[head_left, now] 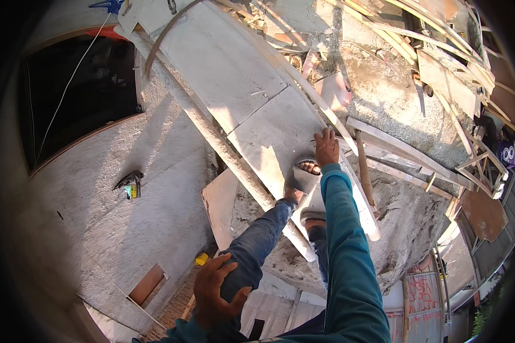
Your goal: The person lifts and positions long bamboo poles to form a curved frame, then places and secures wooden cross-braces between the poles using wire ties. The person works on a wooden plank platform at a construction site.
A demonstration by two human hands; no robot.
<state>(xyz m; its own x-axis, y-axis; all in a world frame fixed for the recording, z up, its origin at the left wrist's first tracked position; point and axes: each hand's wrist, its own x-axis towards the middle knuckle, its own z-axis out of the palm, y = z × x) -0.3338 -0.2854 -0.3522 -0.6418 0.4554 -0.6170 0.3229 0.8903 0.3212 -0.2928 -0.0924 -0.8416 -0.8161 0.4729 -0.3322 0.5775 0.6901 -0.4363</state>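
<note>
My right hand point(327, 147) is closed over the pale side rail point(360, 207) of a raised plank walkway, its fingers curled and partly hidden. My left hand point(216, 292) holds no object; its fingers are spread over my bent left knee. Both sleeves are teal. My left foot, in a grey sandal point(304, 176), stands on the dusty pale boards point(234, 86). The other sandal point(313, 215) is lower down, close to the right forearm.
A rough pole point(212, 137) runs along the walkway's left side. Left is a plastered wall with a dark window opening point(83, 94) and a small black-and-yellow thing point(131, 184). Timber strips point(429, 34) and a wooden frame point(406, 151) lie below right.
</note>
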